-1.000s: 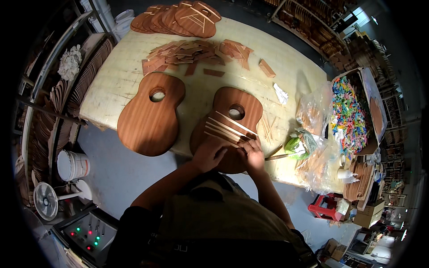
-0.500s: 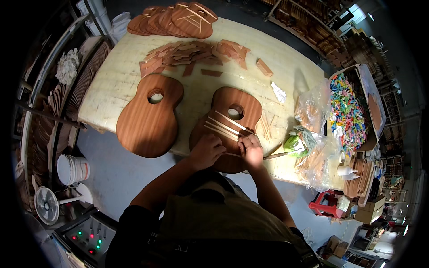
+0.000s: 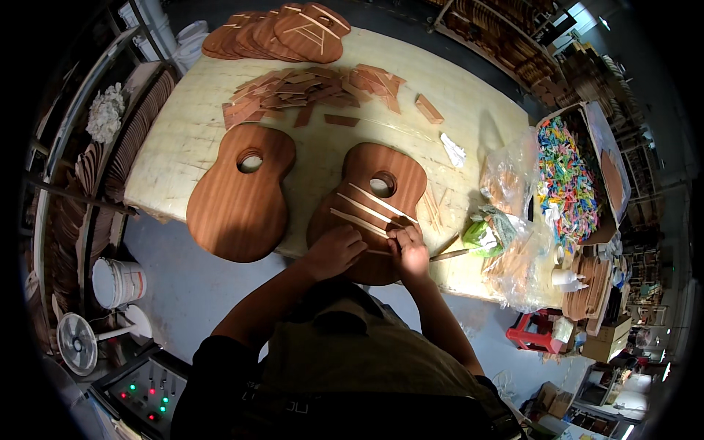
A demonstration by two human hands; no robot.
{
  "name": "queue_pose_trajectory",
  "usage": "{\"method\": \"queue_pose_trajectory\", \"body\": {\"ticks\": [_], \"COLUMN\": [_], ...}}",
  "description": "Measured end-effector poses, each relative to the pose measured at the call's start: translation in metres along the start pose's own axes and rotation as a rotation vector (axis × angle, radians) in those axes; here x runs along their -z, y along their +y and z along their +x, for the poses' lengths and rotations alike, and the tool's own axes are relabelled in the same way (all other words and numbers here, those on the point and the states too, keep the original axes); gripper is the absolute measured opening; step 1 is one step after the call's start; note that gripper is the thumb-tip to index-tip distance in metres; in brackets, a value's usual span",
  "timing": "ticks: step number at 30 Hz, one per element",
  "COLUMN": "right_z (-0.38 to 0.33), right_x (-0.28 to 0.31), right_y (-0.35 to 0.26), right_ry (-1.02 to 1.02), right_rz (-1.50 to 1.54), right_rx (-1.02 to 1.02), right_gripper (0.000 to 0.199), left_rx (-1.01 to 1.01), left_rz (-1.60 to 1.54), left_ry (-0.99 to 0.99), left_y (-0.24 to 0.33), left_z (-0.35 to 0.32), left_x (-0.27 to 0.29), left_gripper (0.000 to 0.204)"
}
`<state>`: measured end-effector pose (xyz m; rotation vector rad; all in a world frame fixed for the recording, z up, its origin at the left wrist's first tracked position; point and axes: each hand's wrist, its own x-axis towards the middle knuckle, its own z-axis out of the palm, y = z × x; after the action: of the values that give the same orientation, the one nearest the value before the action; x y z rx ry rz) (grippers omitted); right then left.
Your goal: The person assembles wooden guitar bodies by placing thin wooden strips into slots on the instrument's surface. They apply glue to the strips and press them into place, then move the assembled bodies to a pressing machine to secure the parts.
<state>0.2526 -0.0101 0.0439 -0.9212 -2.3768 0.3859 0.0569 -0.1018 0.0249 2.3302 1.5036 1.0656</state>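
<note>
your left hand lies curled, palm down, on the lower bout of the right-hand guitar-shaped wooden plate, pressing it against the workbench. your right hand sits just beside it with the fingertips drawn together on the near end of a pale wooden brace strip; whether the tips pinch the strip or only press it down cannot be told from this view. the plate lies at the near edge of the bench, sound hole away from you, with three pale strips running slantwise across it below the hole. keep the left hand flat and heavy so the plate does not pivot, since its lower bout overhangs the bench edge. set the strip parallel to its neighbours, and hold the spacing even along its whole length, not at the near end alone. press straight down, not sideways, because a sideways push is likely to slide a narrow strip off its line. a second plate lies to the left, well apart, without strips. loose strips and a thin stick rest to the right, near your right hand; keep your wrist off them.
</note>
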Motion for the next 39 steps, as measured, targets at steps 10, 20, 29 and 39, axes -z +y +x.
{"method": "queue_pose_trajectory", "body": {"ticks": [10,20,29,39], "right_z": [0.005,0.003,0.026,0.016], "right_x": [0.023,0.006,0.001,0.010], "right_y": [0.003,0.010,0.014,0.021], "right_ry": [-0.168,-0.156,-0.042,-0.051], "right_rz": [0.181,0.200,0.091,0.163], "right_rx": [-0.029,-0.080,-0.051,-0.062], "right_gripper": [0.012,0.011,0.010,0.016], "left_rx": [0.055,-0.008,0.049,0.068], "left_rz": [-0.014,0.042,-0.039,-0.003], "left_ry": [0.125,0.131,0.087,0.113], "left_y": [-0.003,-0.002,-0.006,0.001], "left_z": [-0.005,0.003,-0.003,0.002], "left_x": [-0.010,0.001,-0.009,-0.004], "left_gripper": [0.015,0.010,0.012,0.024]}}
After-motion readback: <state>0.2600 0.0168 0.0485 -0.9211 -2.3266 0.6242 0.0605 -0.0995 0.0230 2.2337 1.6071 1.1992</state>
